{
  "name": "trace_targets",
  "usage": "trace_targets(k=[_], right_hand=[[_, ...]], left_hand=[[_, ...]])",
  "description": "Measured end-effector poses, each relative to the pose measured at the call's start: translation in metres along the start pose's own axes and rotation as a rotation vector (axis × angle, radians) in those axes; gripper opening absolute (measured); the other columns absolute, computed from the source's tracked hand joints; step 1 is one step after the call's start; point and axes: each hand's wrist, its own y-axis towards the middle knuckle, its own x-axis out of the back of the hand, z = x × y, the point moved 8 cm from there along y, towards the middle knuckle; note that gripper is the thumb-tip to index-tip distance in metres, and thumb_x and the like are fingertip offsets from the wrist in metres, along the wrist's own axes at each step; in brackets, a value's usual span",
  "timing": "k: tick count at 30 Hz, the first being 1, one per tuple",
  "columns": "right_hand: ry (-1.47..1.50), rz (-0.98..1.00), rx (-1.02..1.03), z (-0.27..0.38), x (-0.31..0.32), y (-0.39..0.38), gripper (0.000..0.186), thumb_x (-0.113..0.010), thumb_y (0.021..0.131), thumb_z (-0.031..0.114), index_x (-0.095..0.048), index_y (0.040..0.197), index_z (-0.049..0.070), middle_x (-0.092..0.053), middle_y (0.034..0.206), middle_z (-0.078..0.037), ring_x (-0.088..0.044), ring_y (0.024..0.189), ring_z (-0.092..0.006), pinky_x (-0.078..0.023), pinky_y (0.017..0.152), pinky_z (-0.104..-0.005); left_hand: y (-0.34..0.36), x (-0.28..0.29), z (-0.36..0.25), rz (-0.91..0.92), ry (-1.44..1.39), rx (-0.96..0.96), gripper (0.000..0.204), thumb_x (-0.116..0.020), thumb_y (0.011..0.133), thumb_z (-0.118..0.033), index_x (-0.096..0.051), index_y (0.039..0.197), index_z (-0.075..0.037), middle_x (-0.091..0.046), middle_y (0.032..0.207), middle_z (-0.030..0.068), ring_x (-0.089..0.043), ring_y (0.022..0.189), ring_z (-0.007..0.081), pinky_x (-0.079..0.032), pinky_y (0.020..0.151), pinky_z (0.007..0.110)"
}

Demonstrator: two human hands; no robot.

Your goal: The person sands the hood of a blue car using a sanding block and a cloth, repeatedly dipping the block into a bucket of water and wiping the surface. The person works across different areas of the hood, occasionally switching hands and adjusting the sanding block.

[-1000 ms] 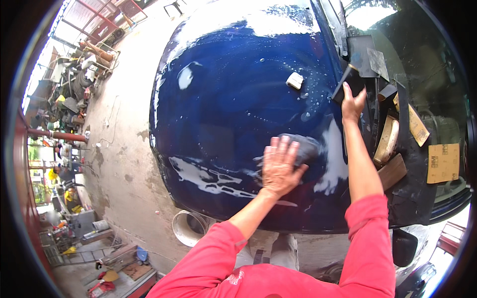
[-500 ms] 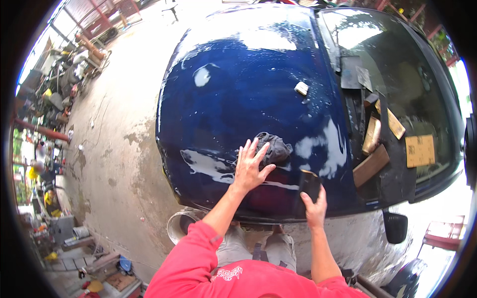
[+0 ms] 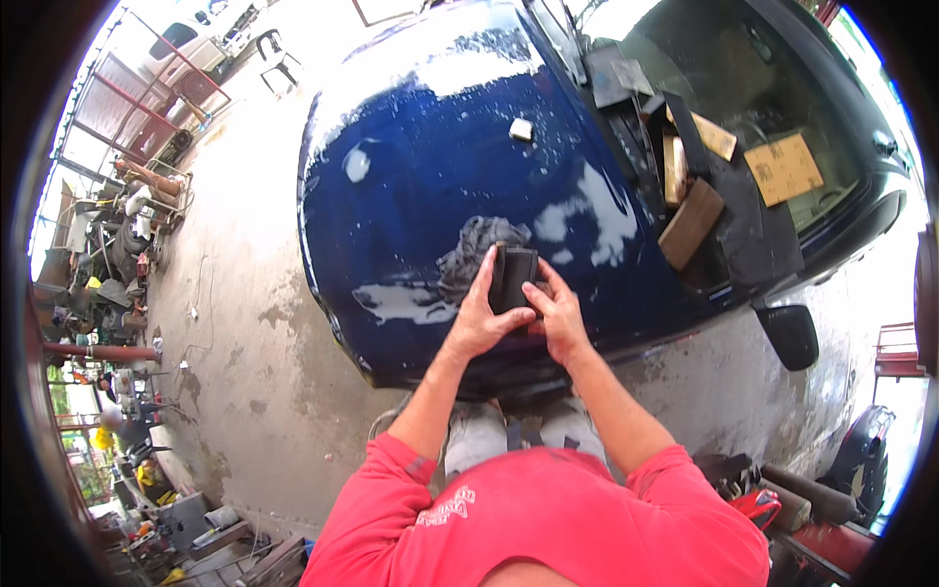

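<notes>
Near the centre of the frame, the left hand (image 3: 477, 321) and right hand (image 3: 561, 325) share a closed grip on the black block (image 3: 513, 278), which looks light, stiff and perhaps slippery, best held by its long edges.

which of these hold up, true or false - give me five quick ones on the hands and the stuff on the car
1. The left hand and right hand both hold the black block. True.
2. The grey cloth lies spread on the windshield. False: it lies crumpled on the blue hood.
3. A small white piece sits on the hood. True.
4. The person's sleeves are green. False: they are red.
5. The tan sheet lies to the left of the brown block. False: it lies to the right of it.
</notes>
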Motion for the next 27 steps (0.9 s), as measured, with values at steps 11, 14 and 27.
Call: trace_targets(k=[11,14,27], right_hand=[[0.022,0.227,-0.146,0.054,0.064,-0.031,0.065,-0.078,0.105,0.033,-0.056,0.161,0.007,-0.071,0.137,-0.007,-0.072,0.102,-0.0148,-0.067,0.082,-0.0392],[-0.003,0.278,-0.175,0.059,0.07,-0.036,0.069,-0.081,0.102,0.031,-0.055,0.162,0.008,-0.069,0.143,-0.007,-0.07,0.092,-0.0115,-0.067,0.08,-0.0383],[-0.056,0.366,-0.087,0.078,0.044,-0.085,0.063,-0.083,0.102,0.028,-0.062,0.158,0.011,-0.077,0.115,-0.002,-0.071,0.096,-0.0083,-0.063,0.078,-0.0298]], left_hand=[[-0.033,-0.104,-0.052,-0.136,-0.755,0.192,0.101,-0.067,0.084,-0.008,-0.026,0.176,-0.009,-0.061,0.153,0.0128,-0.071,0.122,0.0244,-0.056,0.111,0.041],[-0.045,-0.116,-0.052,-0.176,-0.846,0.224,0.097,-0.066,0.086,-0.011,-0.028,0.175,-0.008,-0.063,0.15,0.0124,-0.072,0.12,0.0242,-0.057,0.109,0.04],[-0.08,-0.11,-0.095,-0.162,-0.694,0.076,0.104,-0.079,0.088,0.003,-0.026,0.176,-0.011,-0.038,0.174,0.0089,-0.053,0.148,0.0214,-0.045,0.123,0.037]])
